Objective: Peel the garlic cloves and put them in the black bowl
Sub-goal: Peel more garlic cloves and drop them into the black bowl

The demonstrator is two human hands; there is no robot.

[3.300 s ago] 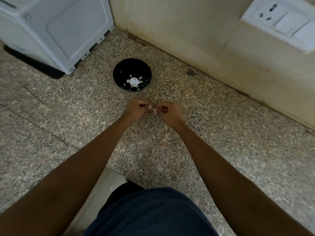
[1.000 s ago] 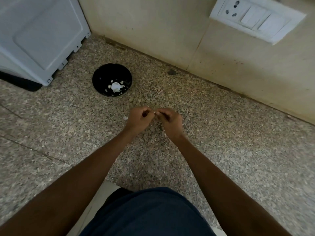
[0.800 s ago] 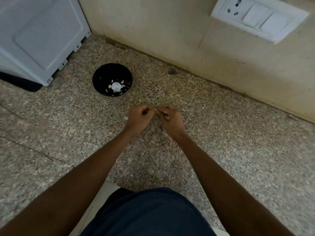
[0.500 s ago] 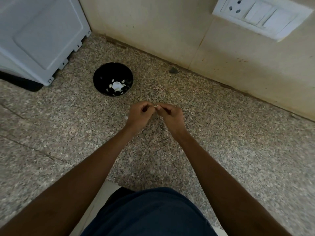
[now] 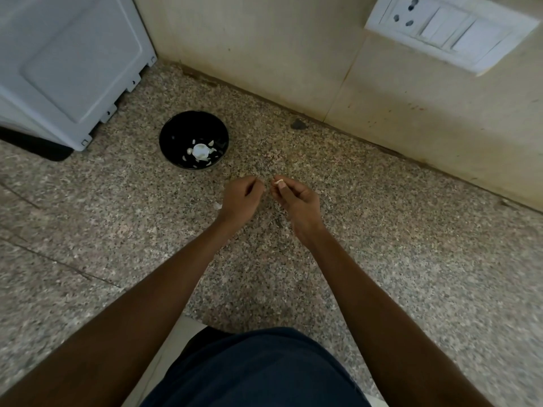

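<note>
Pinching garlic clove (image 5: pixel 278 181) crosswise, right hand (image 5: pixel 295 201).

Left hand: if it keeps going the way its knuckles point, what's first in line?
Likely the right hand, which pinches a garlic clove just across a small gap from the left hand. The bowl lies off that line. Depth is unclear from one view.

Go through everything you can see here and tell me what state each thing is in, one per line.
black bowl: upright on the counter, holding pale garlic pieces
garlic clove: pinched at the right hand's fingertips, not yet in the bowl
right hand: pinches the clove
left hand: fingers curled, apart from the right hand; cannot tell if it holds anything
peel scrap: lying loose on the counter beside the left hand
</note>
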